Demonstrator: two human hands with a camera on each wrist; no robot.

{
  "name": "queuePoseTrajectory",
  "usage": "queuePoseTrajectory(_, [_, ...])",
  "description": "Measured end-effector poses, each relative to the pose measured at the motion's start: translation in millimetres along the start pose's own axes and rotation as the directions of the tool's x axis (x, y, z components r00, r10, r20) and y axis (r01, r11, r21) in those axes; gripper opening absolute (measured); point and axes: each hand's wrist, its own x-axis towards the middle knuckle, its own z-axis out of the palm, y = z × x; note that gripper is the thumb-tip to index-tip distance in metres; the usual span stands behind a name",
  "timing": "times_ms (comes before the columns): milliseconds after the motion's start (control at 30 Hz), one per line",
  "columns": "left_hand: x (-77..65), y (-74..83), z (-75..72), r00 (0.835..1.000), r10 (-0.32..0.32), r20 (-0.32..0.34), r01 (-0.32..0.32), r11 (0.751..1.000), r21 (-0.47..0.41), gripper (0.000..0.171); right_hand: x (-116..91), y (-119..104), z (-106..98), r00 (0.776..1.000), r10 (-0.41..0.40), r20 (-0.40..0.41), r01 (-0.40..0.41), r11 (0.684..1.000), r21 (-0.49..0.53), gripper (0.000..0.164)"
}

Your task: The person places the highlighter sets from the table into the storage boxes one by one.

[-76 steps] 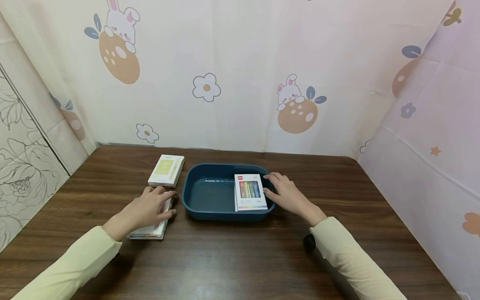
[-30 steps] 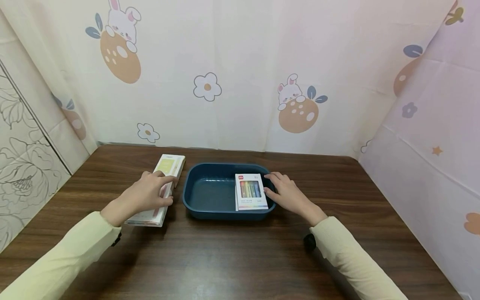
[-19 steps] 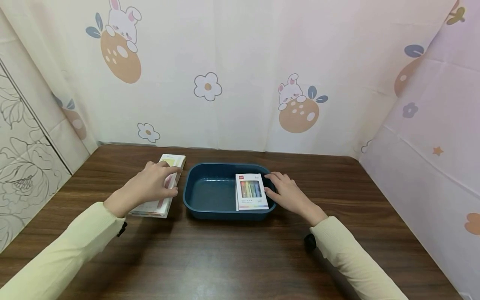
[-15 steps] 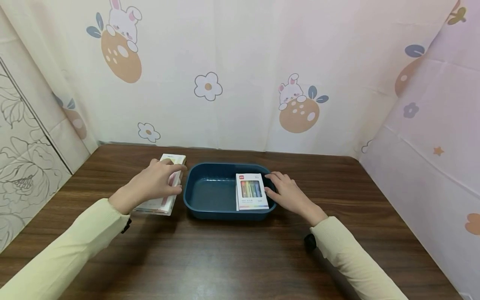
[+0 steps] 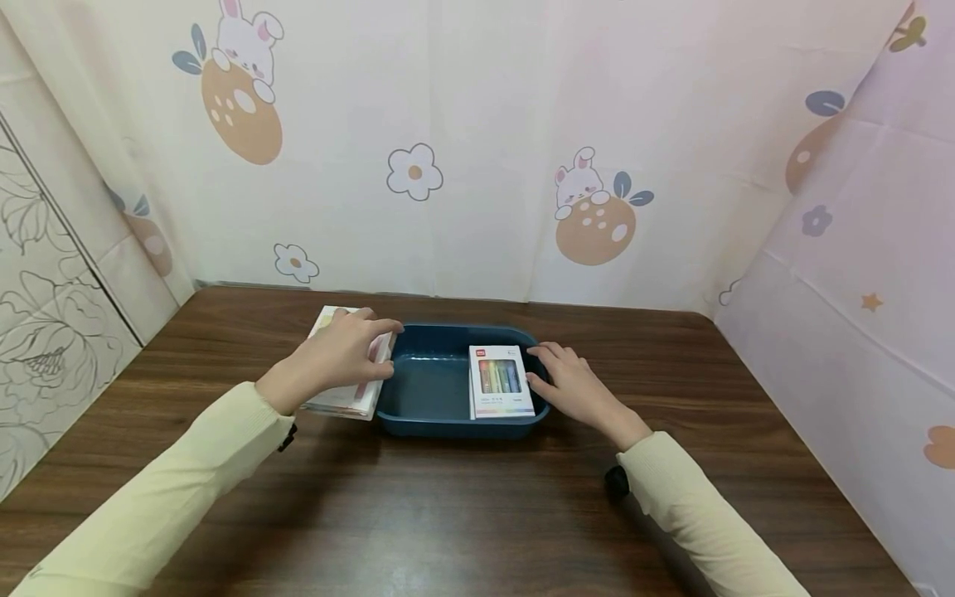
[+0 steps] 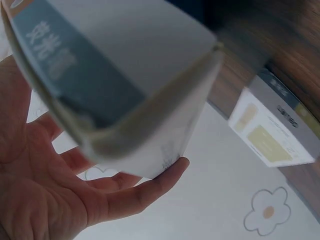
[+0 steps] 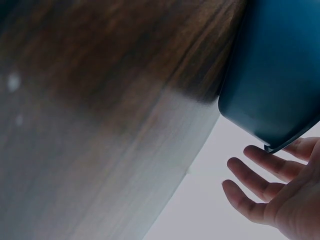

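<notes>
My left hand (image 5: pixel 339 348) grips a white highlighter box (image 5: pixel 358 396) from above, thumb and fingers across its sides. The box is raised and overlaps the left rim of the dark blue tray (image 5: pixel 462 428) in the head view. Up close in the left wrist view, the highlighter box (image 6: pixel 107 65) shows a grey-blue band with lettering. Inside the tray, at its right end, lies a white box with a window of coloured sticks (image 5: pixel 498 380). My right hand (image 5: pixel 578 390) rests at the tray's right rim with fingers loosely spread. In the right wrist view its fingertips (image 7: pixel 255 150) meet the rim.
Another white box with a yellow-green panel (image 6: pixel 270 142) stands on the table behind the left hand, mostly hidden in the head view. The brown wood table (image 5: pixel 462 514) runs back to a patterned curtain (image 5: pixel 477 149).
My left hand has lifted the highlighter box off the table at the left and carried it rightward to the tray's left rim. The right hand and tray have stayed put.
</notes>
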Motion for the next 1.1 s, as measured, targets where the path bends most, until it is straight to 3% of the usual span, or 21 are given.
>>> queuePoseTrajectory(400, [29.0, 24.9, 1.5, 0.996, -0.084, 0.039, 0.086, 0.995, -0.056, 0.049, 1, 1, 0, 1.0, 0.005, 0.001, -0.005, 1.0, -0.002, 0.048])
queuePoseTrajectory(633, [44.9, 36.5, 9.5, 0.992, -0.124, 0.035, 0.126, 0.991, -0.046, 0.049, 1, 2, 0, 1.0, -0.004, -0.005, 0.004, 1.0, -0.004, 0.048])
queuePoseTrajectory(1100, [51.1, 50.7, 37.9, 0.985, -0.165, 0.046, 0.168, 0.983, -0.077, 0.053, 0, 0, -1, 1.0, 0.004, -0.002, -0.004, 1.0, 0.001, 0.049])
